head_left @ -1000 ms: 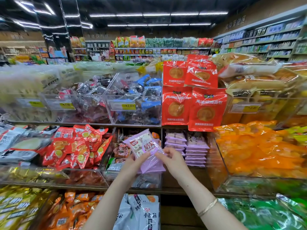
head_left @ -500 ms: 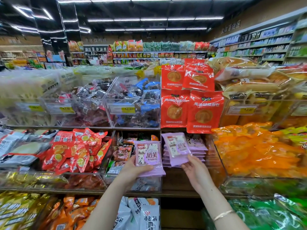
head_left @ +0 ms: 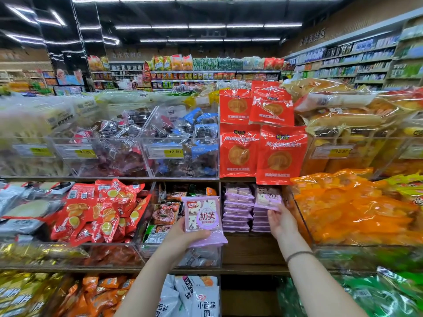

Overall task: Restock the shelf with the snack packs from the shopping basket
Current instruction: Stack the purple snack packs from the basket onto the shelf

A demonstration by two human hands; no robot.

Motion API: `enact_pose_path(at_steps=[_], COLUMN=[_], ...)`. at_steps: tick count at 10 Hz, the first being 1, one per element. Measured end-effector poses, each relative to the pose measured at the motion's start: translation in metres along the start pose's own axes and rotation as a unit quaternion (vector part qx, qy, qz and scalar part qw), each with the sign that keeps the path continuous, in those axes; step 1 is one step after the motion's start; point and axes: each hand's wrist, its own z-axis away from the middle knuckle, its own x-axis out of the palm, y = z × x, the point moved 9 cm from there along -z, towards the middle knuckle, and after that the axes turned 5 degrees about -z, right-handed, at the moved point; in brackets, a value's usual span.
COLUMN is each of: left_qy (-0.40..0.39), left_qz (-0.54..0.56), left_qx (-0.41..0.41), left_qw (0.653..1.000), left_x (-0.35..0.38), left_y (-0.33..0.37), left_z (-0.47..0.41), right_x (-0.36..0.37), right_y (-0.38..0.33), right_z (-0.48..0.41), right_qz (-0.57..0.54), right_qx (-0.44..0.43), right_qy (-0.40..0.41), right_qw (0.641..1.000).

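Observation:
My left hand (head_left: 183, 234) holds a small stack of purple snack packs (head_left: 203, 216) upright in front of the middle shelf, thumb across the lower front. My right hand (head_left: 280, 221) holds one purple pack (head_left: 268, 199) by its lower edge, right over the right-hand stack of purple packs (head_left: 261, 221) on the wooden shelf (head_left: 250, 250). A second stack of the same packs (head_left: 238, 207) stands just left of it. No shopping basket is in view.
Red bread bags (head_left: 261, 138) hang over the shelf edge above the purple stacks. Orange packs (head_left: 357, 207) fill a clear bin to the right. A clear bin of mixed snacks (head_left: 169, 213) sits to the left. Green bags (head_left: 377, 296) lie below right.
My right hand took one pack from the stack in my left hand and carried it right and up to the right-hand pile. My left hand lowered slightly with the remaining packs.

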Motion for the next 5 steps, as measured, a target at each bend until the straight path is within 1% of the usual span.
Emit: enact_pose_path(at_steps=[1,2,3,4,5], left_qy=[0.002,0.001,0.002,0.003,0.008], left_qz=[-0.001,-0.004,-0.008,-0.014,-0.017], left_qx=[-0.003,-0.003,-0.001,-0.002,-0.001], left_qw=[1.000,1.000,1.000,1.000,1.000], left_x=[0.000,0.000,0.000,0.000,-0.001], left_y=[0.001,0.001,0.000,0.000,-0.001], left_z=[0.001,0.001,0.001,0.000,-0.001], right_x=[0.006,0.013,0.016,0.006,0.008], right_y=[0.002,-0.003,-0.006,-0.009,0.008], right_z=[-0.027,-0.028,-0.021,-0.011,0.028], right_qz=[-0.061,-0.093,0.018,0.099,0.252], right_qx=[0.039,0.013,-0.009,-0.023,-0.030], right_qy=[0.012,-0.018,-0.050,-0.052,-0.110], right_qw=[0.997,0.995,0.999,0.993,0.961])
